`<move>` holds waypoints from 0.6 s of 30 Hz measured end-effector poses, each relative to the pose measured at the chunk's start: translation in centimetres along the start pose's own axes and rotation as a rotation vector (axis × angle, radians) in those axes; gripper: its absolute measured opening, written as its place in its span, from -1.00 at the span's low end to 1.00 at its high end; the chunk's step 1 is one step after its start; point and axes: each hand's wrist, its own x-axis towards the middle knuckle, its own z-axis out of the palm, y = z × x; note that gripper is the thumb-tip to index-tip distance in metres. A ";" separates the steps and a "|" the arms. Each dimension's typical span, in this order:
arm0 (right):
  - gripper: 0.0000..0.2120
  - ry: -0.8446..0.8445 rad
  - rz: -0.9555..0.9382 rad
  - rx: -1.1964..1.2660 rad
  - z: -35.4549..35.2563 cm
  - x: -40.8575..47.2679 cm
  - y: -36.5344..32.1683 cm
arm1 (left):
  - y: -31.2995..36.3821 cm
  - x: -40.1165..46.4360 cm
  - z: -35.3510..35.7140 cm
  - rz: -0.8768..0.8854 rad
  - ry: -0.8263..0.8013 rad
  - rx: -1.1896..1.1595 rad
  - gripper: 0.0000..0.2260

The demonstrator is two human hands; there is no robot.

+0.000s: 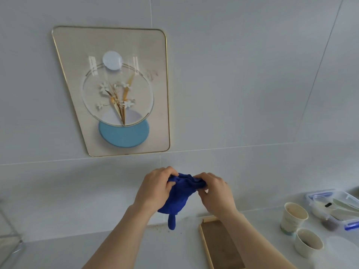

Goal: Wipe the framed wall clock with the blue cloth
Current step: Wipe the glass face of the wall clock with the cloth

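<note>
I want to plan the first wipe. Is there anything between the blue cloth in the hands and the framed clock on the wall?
Nothing visible stands between them. Both hands, left and right, hold the blue cloth below the framed wall clock; only bare wall lies between.

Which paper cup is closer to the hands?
The back cup, the taller-looking one beside the plastic box. The other cup sits nearer the camera, further from the right hand.
</note>
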 end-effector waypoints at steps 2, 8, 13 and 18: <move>-0.64 0.018 -0.035 0.024 0.2 0.0 -1.2 | -0.1 -0.4 -1.5 0.000 0.033 0.006 -0.76; -0.55 0.025 -0.099 0.092 0.5 0.2 -5.0 | -0.8 -1.0 -5.4 -0.002 0.126 -0.034 -0.78; -0.66 -0.102 0.063 0.604 1.2 0.3 -8.6 | -1.1 -1.1 -8.1 -0.016 0.197 -0.098 -0.77; -0.62 -0.221 0.224 1.023 1.2 0.1 -13.3 | -1.1 -0.4 -10.4 -0.014 0.279 -0.222 -0.77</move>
